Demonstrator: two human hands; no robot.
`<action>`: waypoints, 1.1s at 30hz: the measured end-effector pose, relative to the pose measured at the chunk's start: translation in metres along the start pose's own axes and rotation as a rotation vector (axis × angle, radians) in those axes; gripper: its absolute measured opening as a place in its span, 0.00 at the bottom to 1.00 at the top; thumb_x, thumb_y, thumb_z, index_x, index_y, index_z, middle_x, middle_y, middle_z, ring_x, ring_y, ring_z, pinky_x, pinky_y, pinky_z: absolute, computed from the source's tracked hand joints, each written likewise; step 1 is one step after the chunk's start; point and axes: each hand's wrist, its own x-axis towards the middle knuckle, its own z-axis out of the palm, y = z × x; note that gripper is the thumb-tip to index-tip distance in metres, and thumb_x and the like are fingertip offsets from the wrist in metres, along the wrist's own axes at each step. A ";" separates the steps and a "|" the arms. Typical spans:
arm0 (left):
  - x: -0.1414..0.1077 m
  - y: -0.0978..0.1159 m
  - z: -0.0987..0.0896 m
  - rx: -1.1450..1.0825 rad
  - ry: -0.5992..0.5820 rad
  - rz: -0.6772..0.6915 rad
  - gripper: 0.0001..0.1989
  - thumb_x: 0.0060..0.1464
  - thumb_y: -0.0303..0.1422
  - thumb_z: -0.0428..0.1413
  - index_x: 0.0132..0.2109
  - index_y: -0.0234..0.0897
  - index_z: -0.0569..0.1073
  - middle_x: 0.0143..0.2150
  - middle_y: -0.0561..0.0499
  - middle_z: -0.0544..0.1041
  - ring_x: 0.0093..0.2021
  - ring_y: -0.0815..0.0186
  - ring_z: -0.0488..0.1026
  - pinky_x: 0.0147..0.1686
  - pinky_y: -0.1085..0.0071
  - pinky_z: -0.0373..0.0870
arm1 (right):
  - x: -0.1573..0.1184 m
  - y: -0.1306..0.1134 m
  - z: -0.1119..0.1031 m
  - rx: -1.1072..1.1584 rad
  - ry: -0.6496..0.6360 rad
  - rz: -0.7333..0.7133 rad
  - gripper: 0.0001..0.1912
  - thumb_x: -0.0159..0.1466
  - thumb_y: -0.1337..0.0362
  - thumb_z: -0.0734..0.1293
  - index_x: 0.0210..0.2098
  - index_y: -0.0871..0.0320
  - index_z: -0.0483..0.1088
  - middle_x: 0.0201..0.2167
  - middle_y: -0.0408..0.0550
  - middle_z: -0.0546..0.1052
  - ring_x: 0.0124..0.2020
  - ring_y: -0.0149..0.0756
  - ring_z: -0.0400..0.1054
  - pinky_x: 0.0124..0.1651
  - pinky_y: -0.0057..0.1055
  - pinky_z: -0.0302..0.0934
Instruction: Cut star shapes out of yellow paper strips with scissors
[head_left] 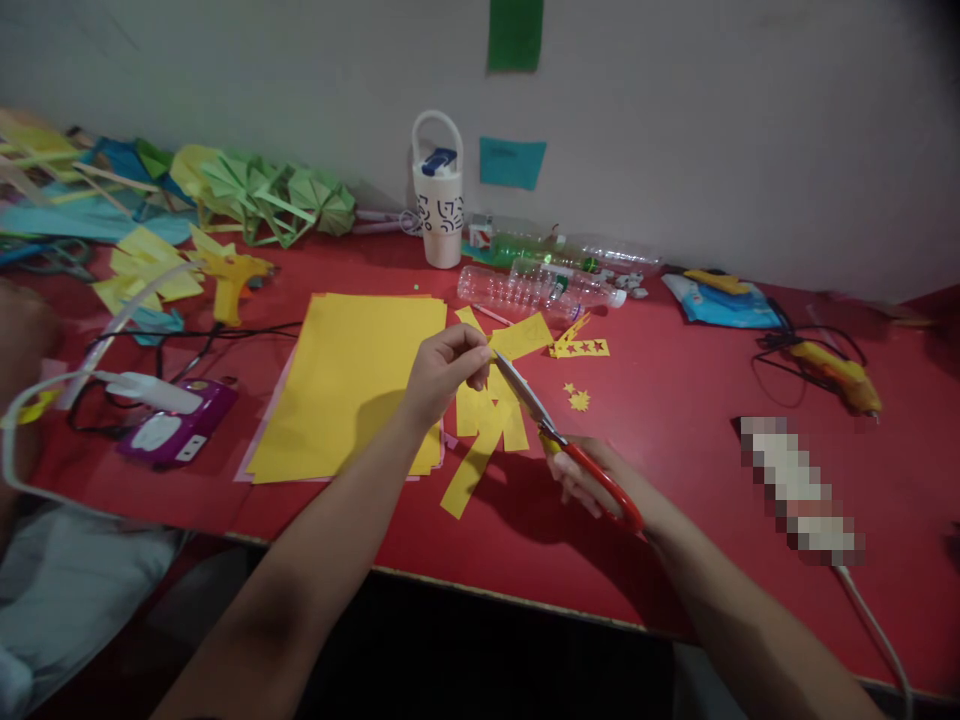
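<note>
My left hand (450, 368) pinches a small yellow paper piece (493, 356) above the right edge of a stack of yellow sheets (360, 380). In my right hand (589, 475) are red-handled scissors (555, 430), their blades pointing up and left, with the tips beside the pinched piece. Beneath the hands lie several yellow paper strips (474, 465). Small yellow stars (579, 400) rest right of the blades, below a strip with star-shaped holes (589, 348).
Clear plastic bottles (517, 290) and a white tumbler (442, 215) stand or lie behind. At left are a purple power strip (176, 425), a yellow glue gun (232, 280) and another person's arm (22, 350). Another glue gun (836, 370) lies right.
</note>
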 end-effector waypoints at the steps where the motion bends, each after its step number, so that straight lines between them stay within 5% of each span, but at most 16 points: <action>1: 0.000 0.000 0.000 0.001 0.000 0.001 0.05 0.44 0.32 0.59 0.25 0.38 0.70 0.16 0.57 0.69 0.16 0.75 0.65 0.18 0.76 0.65 | 0.000 0.000 0.000 0.001 -0.005 0.000 0.29 0.57 0.35 0.63 0.23 0.55 0.60 0.12 0.33 0.60 0.11 0.24 0.55 0.16 0.25 0.53; 24: 0.001 -0.001 -0.001 -0.081 -0.028 -0.077 0.07 0.42 0.34 0.61 0.27 0.37 0.71 0.17 0.57 0.71 0.16 0.74 0.66 0.18 0.75 0.66 | 0.003 0.005 0.002 0.062 -0.003 -0.017 0.27 0.59 0.37 0.64 0.22 0.54 0.59 0.10 0.32 0.59 0.08 0.23 0.53 0.22 0.29 0.65; 33: -0.001 -0.002 -0.001 -0.088 -0.062 -0.070 0.07 0.47 0.33 0.60 0.26 0.36 0.71 0.19 0.56 0.72 0.18 0.75 0.67 0.19 0.77 0.66 | 0.004 0.006 0.003 0.058 0.027 0.002 0.27 0.57 0.37 0.64 0.22 0.54 0.60 0.10 0.33 0.59 0.09 0.23 0.53 0.15 0.26 0.54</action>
